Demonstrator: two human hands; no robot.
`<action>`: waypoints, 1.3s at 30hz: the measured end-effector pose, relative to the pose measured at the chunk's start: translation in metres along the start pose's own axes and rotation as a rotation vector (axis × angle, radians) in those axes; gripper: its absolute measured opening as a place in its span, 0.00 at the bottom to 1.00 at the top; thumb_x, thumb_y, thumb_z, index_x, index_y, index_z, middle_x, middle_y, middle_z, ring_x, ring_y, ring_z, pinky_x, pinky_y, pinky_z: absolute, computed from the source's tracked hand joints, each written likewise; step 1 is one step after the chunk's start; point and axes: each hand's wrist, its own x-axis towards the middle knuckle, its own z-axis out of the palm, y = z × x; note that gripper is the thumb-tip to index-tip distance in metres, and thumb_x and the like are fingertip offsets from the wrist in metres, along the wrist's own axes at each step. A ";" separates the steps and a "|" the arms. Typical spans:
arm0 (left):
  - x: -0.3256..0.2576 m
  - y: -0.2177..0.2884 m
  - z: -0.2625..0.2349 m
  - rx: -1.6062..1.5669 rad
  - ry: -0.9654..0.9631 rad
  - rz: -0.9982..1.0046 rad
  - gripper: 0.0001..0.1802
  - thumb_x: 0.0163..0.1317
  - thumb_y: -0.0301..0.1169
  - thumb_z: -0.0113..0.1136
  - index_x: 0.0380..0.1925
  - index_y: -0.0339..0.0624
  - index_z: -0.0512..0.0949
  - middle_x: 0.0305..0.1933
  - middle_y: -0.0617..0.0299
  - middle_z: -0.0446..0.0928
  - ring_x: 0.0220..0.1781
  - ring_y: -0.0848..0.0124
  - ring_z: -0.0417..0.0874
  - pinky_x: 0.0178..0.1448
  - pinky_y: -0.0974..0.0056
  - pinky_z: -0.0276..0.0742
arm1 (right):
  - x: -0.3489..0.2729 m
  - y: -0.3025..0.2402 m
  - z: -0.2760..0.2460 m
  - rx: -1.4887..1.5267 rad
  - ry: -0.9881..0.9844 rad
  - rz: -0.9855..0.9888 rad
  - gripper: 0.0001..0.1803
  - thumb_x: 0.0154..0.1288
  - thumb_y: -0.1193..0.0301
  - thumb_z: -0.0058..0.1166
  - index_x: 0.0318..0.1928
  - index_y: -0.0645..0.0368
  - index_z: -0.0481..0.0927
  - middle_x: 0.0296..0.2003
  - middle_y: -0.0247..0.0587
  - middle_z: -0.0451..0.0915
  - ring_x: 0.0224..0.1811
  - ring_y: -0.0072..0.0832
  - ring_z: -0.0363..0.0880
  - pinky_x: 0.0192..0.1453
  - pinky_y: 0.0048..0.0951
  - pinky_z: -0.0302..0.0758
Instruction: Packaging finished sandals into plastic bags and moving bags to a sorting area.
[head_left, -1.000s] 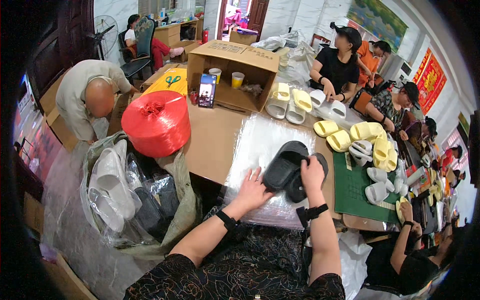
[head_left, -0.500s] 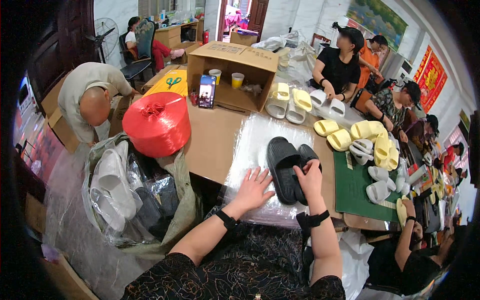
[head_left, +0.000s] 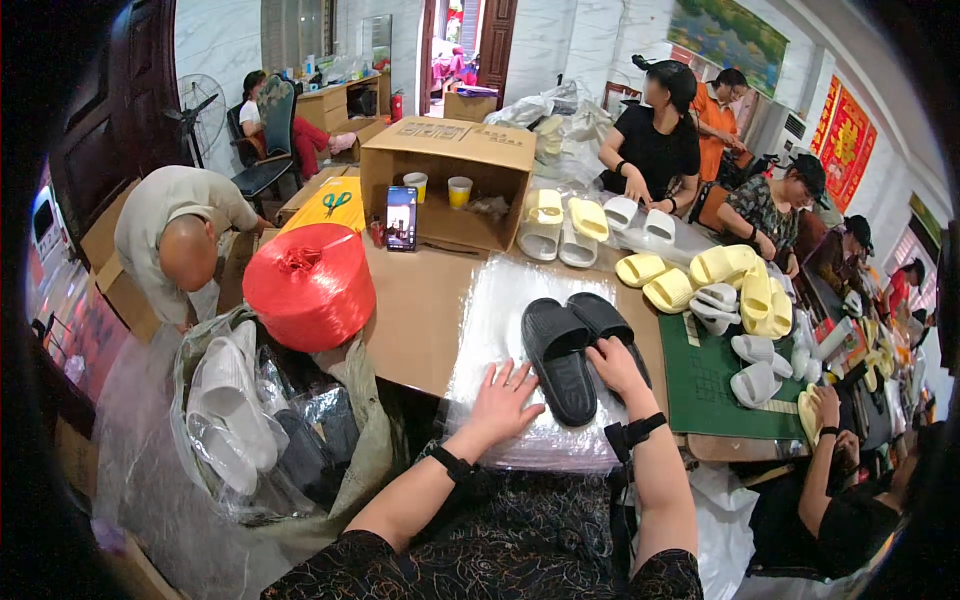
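A pair of black slide sandals lies on a stack of clear plastic bags [head_left: 480,325] at the table's near edge. The left slide [head_left: 572,392] rests sole down, toe pointing away from me. Beside it, the right slide [head_left: 603,317] is angled outward, its heel partly hidden by my right hand [head_left: 620,370]. The fingers of that hand are curled on this slide just behind its strap. My left hand [head_left: 495,408] lies flat on the bags with its fingers spread, just left of the left slide, holding nothing.
A red twine roll [head_left: 308,290] stands at the left, above a sack [head_left: 365,420] of bagged slides. Behind are a cardboard box [head_left: 450,150] with cups and a phone [head_left: 401,220]. Yellow slides [head_left: 668,290] and a green mat [head_left: 700,400] lie to the right. Several people work around.
My right hand has swung the right slide out from against the left one, so more of it shows. The left slide sits slightly nearer me. My left hand stays flat on the bags.
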 end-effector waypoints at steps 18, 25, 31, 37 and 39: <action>0.012 -0.009 -0.017 -0.035 -0.276 -0.012 0.48 0.50 0.68 0.50 0.67 0.54 0.60 0.73 0.53 0.52 0.74 0.49 0.48 0.74 0.45 0.42 | -0.024 0.024 -0.013 -0.146 0.393 0.277 0.21 0.58 0.59 0.54 0.28 0.70 0.76 0.33 0.59 0.73 0.37 0.55 0.74 0.43 0.48 0.72; 0.035 -0.030 -0.014 -0.019 -0.055 -0.044 0.43 0.54 0.62 0.54 0.63 0.45 0.65 0.71 0.52 0.57 0.73 0.51 0.51 0.73 0.46 0.45 | -0.100 -0.038 -0.049 0.149 0.566 0.222 0.14 0.60 0.66 0.57 0.30 0.67 0.75 0.31 0.56 0.74 0.36 0.55 0.72 0.40 0.44 0.69; 0.019 -0.015 -0.039 -0.276 -0.150 0.076 0.44 0.52 0.62 0.57 0.64 0.47 0.64 0.71 0.54 0.56 0.74 0.51 0.49 0.73 0.44 0.44 | -0.145 -0.056 -0.050 0.261 0.561 0.157 0.12 0.62 0.68 0.55 0.36 0.67 0.77 0.35 0.56 0.76 0.39 0.54 0.73 0.42 0.43 0.69; -0.011 -0.011 -0.027 -0.090 -0.238 0.149 0.45 0.52 0.65 0.55 0.66 0.55 0.62 0.72 0.57 0.54 0.75 0.53 0.46 0.75 0.46 0.42 | -0.164 -0.053 -0.037 0.174 0.521 0.218 0.13 0.61 0.68 0.56 0.36 0.68 0.76 0.35 0.54 0.75 0.38 0.51 0.73 0.41 0.41 0.69; -0.012 -0.010 -0.025 -0.055 -0.218 0.153 0.43 0.54 0.64 0.53 0.66 0.56 0.61 0.73 0.59 0.53 0.75 0.55 0.47 0.75 0.46 0.41 | -0.166 -0.061 -0.037 0.216 0.505 0.189 0.12 0.61 0.69 0.56 0.31 0.69 0.73 0.32 0.54 0.74 0.35 0.51 0.72 0.38 0.42 0.68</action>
